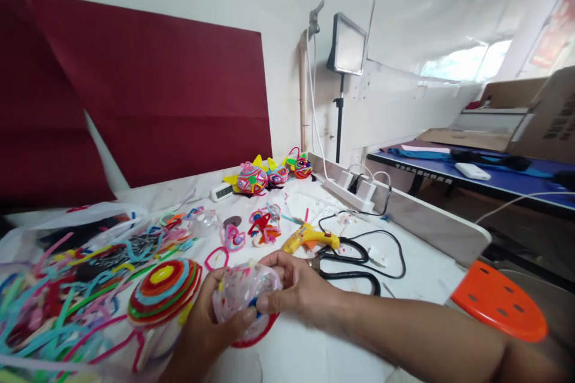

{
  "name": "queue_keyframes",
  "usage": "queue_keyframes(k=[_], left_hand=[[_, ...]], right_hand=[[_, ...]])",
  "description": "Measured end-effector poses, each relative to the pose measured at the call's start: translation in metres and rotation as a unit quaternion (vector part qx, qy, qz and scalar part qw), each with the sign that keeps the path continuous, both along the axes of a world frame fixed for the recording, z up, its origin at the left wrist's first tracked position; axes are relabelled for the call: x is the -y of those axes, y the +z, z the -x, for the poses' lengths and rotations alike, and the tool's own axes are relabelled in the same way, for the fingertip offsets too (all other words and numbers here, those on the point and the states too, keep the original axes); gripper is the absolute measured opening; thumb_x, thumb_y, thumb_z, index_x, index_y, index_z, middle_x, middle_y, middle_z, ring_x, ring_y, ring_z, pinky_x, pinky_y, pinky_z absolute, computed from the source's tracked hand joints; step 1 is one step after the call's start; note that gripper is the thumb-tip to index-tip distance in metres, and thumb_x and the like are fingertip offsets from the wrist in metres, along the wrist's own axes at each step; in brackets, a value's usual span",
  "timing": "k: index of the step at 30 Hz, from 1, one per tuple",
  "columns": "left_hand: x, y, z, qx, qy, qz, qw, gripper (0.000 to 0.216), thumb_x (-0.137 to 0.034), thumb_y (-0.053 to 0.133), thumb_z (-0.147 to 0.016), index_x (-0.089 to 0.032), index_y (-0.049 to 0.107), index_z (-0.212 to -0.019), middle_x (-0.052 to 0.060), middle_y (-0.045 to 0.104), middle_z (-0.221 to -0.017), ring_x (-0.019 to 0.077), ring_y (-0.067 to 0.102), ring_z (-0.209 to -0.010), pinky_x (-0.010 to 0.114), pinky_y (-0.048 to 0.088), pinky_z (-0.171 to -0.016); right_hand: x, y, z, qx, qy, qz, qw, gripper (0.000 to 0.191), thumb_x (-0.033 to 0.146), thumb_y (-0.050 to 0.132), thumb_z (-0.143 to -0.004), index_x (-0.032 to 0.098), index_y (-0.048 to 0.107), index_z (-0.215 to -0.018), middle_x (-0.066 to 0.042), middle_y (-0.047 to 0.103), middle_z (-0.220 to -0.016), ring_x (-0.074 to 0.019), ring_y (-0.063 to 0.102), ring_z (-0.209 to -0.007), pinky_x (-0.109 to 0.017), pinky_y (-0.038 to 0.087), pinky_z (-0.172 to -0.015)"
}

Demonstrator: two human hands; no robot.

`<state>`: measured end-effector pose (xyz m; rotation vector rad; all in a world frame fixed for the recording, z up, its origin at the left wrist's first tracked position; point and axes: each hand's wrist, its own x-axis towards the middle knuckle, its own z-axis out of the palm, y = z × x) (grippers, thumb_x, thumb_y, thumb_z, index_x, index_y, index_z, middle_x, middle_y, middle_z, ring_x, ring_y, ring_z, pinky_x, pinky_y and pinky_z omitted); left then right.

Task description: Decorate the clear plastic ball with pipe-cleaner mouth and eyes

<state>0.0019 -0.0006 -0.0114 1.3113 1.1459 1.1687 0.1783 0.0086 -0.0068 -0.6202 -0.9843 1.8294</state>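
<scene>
Both my hands hold a clear plastic ball (242,290) smeared with coloured bits, low in the middle of the view. My left hand (207,330) cups it from below with the thumb pressed on its front. My right hand (296,287) grips its right side, fingers curled over the top. A red-rimmed coiled disc (256,338) shows just under the ball. To the left lies a round coil of striped pipe cleaners (164,290). A yellow glue gun (309,238) and black scissors (348,263) lie just beyond my right hand.
A heap of loose pipe cleaners (58,299) fills the left. Finished colourful pipe-cleaner figures (269,175) and a small white clock (221,191) stand at the back. A power strip (348,190) with cables sits at the right rim. An orange stool (498,305) stands beside the table.
</scene>
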Motion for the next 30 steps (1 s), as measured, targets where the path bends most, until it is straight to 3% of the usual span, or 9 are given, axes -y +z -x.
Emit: queue_keyframes(k=[6, 11, 16, 19, 22, 25, 30], left_hand=[[0.005, 0.001, -0.003, -0.005, 0.038, -0.008, 0.999, 0.079, -0.054, 0.086, -0.044, -0.021, 0.049, -0.106, 0.001, 0.066, -0.080, 0.0199, 0.062, -0.069, 0.028, 0.049, -0.061], [0.009, 0.003, -0.006, 0.021, -0.001, -0.011, 1.000, 0.071, -0.050, 0.086, -0.049, -0.019, 0.050, -0.101, 0.001, 0.064, -0.081, 0.0163, 0.059, -0.070, 0.026, 0.046, -0.062], [0.010, 0.005, -0.007, 0.036, -0.022, -0.012, 0.999, 0.068, -0.046, 0.087, -0.051, -0.020, 0.049, -0.102, 0.000, 0.063, -0.083, 0.0152, 0.058, -0.072, 0.025, 0.045, -0.064], [0.010, 0.003, -0.006, 0.025, -0.012, -0.026, 0.999, 0.072, -0.046, 0.086, -0.052, -0.019, 0.049, -0.108, 0.003, 0.063, -0.091, 0.0186, 0.060, -0.080, 0.028, 0.047, -0.070], [0.010, 0.005, -0.005, 0.011, 0.001, -0.062, 0.998, 0.088, -0.046, 0.087, -0.052, -0.019, 0.045, -0.125, 0.010, 0.060, -0.112, 0.0256, 0.060, -0.100, 0.034, 0.047, -0.085], [0.006, 0.022, 0.000, -0.024, 0.028, -0.108, 0.993, 0.090, -0.044, 0.084, -0.059, -0.020, 0.042, -0.134, 0.014, 0.052, -0.125, 0.0286, 0.053, -0.117, 0.037, 0.043, -0.096], [0.000, 0.075, 0.038, -0.126, 0.127, -0.179, 0.967, 0.074, -0.043, 0.069, -0.075, -0.021, 0.040, -0.139, 0.014, 0.050, -0.132, 0.0263, 0.049, -0.124, 0.039, 0.041, -0.102]], right_hand=[[0.007, -0.002, 0.001, -0.020, 0.005, -0.005, 1.000, 0.057, 0.022, 0.095, -0.044, 0.016, 0.058, -0.088, 0.004, 0.069, -0.073, -0.0081, 0.061, -0.059, -0.021, 0.047, -0.063], [0.011, -0.002, -0.001, -0.016, -0.007, -0.023, 1.000, 0.053, 0.023, 0.092, -0.052, 0.016, 0.058, -0.091, 0.003, 0.068, -0.076, -0.0104, 0.063, -0.066, -0.023, 0.047, -0.068], [0.012, 0.001, -0.002, -0.010, 0.001, -0.027, 1.000, 0.055, 0.023, 0.093, -0.049, 0.016, 0.059, -0.092, 0.002, 0.069, -0.075, -0.0118, 0.063, -0.067, -0.025, 0.047, -0.069], [0.012, 0.004, -0.003, -0.003, -0.001, -0.032, 0.999, 0.056, 0.023, 0.093, -0.047, 0.017, 0.060, -0.091, 0.002, 0.069, -0.072, -0.0123, 0.062, -0.063, -0.025, 0.047, -0.067], [0.011, 0.008, -0.005, -0.001, -0.008, -0.044, 0.999, 0.056, 0.026, 0.093, -0.049, 0.017, 0.059, -0.093, 0.001, 0.070, -0.075, -0.0138, 0.064, -0.064, -0.027, 0.048, -0.067], [0.010, 0.010, -0.006, 0.006, -0.027, -0.050, 0.998, 0.055, 0.028, 0.092, -0.051, 0.017, 0.059, -0.094, -0.001, 0.071, -0.079, -0.0145, 0.065, -0.067, -0.028, 0.049, -0.070], [0.012, 0.012, -0.007, 0.014, -0.034, -0.043, 0.998, 0.057, 0.028, 0.093, -0.049, 0.017, 0.058, -0.093, -0.001, 0.072, -0.081, -0.0138, 0.064, -0.068, -0.028, 0.049, -0.070]])
